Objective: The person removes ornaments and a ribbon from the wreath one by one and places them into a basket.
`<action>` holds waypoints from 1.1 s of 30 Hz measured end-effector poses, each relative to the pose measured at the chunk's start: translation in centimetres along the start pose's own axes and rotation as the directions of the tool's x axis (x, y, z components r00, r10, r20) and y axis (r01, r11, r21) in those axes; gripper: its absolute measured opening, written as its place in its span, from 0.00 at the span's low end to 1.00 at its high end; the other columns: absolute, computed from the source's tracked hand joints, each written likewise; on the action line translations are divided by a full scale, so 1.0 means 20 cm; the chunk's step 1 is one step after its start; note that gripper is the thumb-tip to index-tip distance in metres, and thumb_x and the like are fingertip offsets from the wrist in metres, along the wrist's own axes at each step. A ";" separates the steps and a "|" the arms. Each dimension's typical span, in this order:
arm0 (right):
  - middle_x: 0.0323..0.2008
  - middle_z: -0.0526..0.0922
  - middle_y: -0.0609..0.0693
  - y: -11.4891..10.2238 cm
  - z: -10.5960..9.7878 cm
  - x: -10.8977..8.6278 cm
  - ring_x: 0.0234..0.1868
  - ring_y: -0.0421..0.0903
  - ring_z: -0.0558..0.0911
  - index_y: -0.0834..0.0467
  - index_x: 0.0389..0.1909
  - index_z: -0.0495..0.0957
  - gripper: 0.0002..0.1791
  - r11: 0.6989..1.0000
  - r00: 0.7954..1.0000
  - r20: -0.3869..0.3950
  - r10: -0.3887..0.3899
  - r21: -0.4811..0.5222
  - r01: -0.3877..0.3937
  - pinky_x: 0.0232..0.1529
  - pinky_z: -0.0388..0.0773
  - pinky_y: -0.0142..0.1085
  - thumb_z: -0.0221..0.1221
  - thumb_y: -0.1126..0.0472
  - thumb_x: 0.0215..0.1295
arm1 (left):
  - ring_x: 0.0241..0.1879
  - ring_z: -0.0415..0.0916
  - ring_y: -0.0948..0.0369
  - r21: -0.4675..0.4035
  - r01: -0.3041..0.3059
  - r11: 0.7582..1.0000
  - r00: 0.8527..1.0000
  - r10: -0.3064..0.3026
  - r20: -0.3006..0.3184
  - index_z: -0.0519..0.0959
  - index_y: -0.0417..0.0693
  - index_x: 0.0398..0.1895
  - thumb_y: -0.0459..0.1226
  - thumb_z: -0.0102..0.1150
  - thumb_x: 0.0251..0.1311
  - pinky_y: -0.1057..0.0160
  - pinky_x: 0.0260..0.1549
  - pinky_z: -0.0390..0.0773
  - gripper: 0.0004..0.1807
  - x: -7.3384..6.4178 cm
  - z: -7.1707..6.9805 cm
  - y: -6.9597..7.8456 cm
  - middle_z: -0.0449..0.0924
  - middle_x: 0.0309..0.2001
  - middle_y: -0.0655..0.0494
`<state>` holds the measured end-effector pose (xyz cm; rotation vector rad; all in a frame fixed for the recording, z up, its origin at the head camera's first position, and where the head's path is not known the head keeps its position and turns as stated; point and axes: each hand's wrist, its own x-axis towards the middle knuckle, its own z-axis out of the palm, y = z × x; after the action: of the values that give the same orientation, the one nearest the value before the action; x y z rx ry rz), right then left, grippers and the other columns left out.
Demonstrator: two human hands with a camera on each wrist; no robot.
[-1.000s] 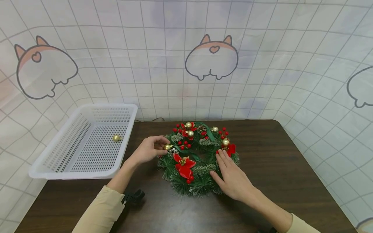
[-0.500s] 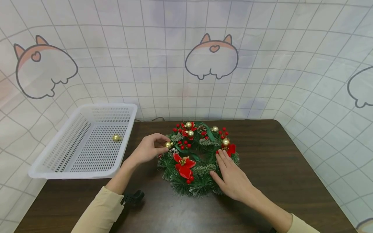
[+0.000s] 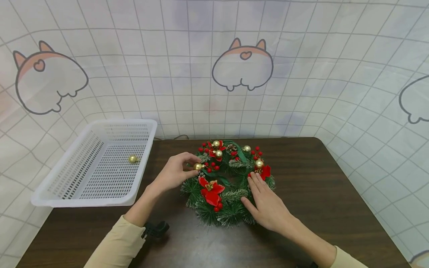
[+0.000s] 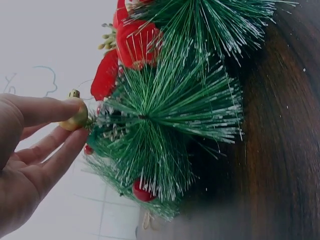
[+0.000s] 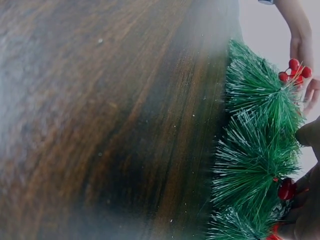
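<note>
A green Christmas wreath with frosted tips, red flowers, berries and gold balls lies on the table. At its left side my left hand pinches a small gold bauble between thumb and fingers. In the left wrist view the bauble shows its cap upward, right beside the wreath's needles. My right hand rests with straight fingers on the wreath's right side, near a red flower. The right wrist view catches only part of that hand at the edge.
A white plastic basket stands on the left of the brown table, with another gold bauble inside. Behind the table hangs a white grid-patterned curtain. A dark band with a black device sits at the left wrist.
My left hand has moved slightly right and up with the gold bauble, bringing it further over the wreath. The right hand has stayed in place.
</note>
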<state>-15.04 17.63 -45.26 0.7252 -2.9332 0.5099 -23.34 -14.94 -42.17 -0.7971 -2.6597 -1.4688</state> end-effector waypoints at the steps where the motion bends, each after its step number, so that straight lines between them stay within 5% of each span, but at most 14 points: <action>1: 0.78 0.53 0.67 0.00 0.00 0.00 0.79 0.62 0.51 0.73 0.76 0.57 0.42 1.000 1.000 -0.001 -0.001 0.000 0.001 0.74 0.55 0.56 0.51 0.43 0.80 | 0.50 0.81 0.52 0.019 -0.008 1.000 1.000 0.008 -0.001 0.83 0.40 0.54 0.27 0.70 0.61 0.53 0.48 0.84 0.18 0.00 0.00 0.01 0.81 0.51 0.52; 6: 0.78 0.53 0.67 0.00 -0.01 -0.01 0.79 0.62 0.51 0.72 0.76 0.57 0.42 1.000 1.000 0.000 -0.003 0.002 0.003 0.74 0.55 0.57 0.51 0.43 0.80 | 0.48 0.81 0.56 0.086 -0.039 0.996 0.999 0.039 -0.008 0.85 0.43 0.52 0.27 0.72 0.60 0.54 0.49 0.84 0.16 0.01 0.02 0.04 0.81 0.48 0.55; 17: 0.78 0.54 0.67 0.00 -0.01 -0.01 0.79 0.62 0.51 0.73 0.76 0.57 0.41 1.000 1.000 -0.004 -0.006 -0.002 0.006 0.74 0.56 0.57 0.51 0.43 0.80 | 0.47 0.81 0.53 0.090 -0.049 0.995 0.999 0.047 0.015 0.85 0.41 0.52 0.27 0.71 0.61 0.60 0.47 0.84 0.16 0.04 0.05 0.11 0.81 0.48 0.53; 33: 0.78 0.53 0.67 0.01 0.00 0.00 0.79 0.62 0.51 0.72 0.76 0.56 0.42 1.000 1.000 0.002 0.002 -0.003 -0.002 0.74 0.56 0.57 0.52 0.43 0.79 | 0.46 0.80 0.55 0.129 -0.055 0.990 0.998 0.055 0.009 0.86 0.41 0.53 0.29 0.72 0.60 0.61 0.45 0.85 0.17 0.10 0.12 0.11 0.81 0.46 0.52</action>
<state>-15.07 17.75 -45.29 0.7229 -2.9358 0.5048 -23.50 -11.23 -41.26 -0.8575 -2.6799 -1.2693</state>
